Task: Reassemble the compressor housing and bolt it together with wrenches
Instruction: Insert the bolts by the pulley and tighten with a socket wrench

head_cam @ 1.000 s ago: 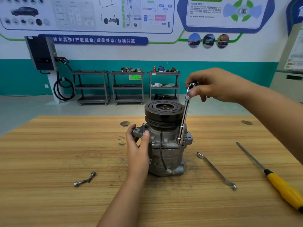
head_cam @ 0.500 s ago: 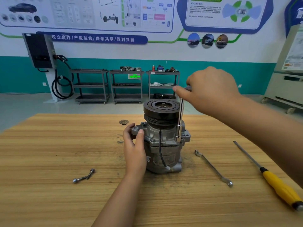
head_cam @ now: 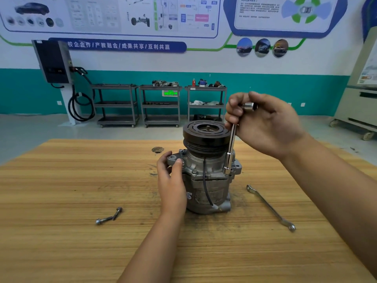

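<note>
Right hand [head_cam: 265, 123] rotated on wrench [head_cam: 230, 148], above compressor [head_cam: 206, 180].

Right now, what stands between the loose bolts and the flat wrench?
The compressor, held by the left hand, stands between them in the head view.

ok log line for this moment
right hand grips socket wrench upright on compressor | left hand holds its flange | two bolts on table

wall banner [head_cam: 118, 46]: 校企合作/产教融合/成果共享/互利共赢 | upper-right poster [head_cam: 285, 19]: "ADAS" heading | green exit sign [head_cam: 170, 92]: right arrow
</note>
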The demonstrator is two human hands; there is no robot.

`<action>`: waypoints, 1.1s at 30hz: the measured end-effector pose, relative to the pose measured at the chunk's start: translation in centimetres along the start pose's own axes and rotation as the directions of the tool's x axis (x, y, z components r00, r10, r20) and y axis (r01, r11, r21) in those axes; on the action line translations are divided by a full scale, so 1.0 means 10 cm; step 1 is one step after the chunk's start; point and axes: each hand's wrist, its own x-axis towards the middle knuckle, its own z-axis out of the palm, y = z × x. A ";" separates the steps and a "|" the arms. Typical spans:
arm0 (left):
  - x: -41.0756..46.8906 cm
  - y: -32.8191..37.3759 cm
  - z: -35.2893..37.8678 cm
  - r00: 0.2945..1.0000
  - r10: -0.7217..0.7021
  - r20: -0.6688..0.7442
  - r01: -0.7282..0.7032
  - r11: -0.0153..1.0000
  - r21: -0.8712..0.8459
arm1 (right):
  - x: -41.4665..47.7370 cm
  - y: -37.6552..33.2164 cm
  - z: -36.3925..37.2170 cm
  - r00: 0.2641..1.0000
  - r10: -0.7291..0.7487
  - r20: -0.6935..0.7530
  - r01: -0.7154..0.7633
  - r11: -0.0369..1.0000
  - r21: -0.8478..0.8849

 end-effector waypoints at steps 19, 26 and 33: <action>-0.01 0.04 0.01 0.999 -0.030 -0.020 0.030 1.000 0.001 | 0.15 0.19 0.19 0.965 -0.098 -0.245 0.096 0.995 -0.019; -0.02 0.03 0.02 0.999 -0.038 -0.020 0.038 0.999 0.010 | 0.25 0.33 0.39 0.802 -0.274 -0.530 0.171 0.957 -0.236; 0.00 0.02 0.01 0.999 -0.042 -0.018 0.042 0.999 -0.004 | 0.03 0.18 -0.03 0.992 -0.124 -0.006 0.119 0.960 -0.253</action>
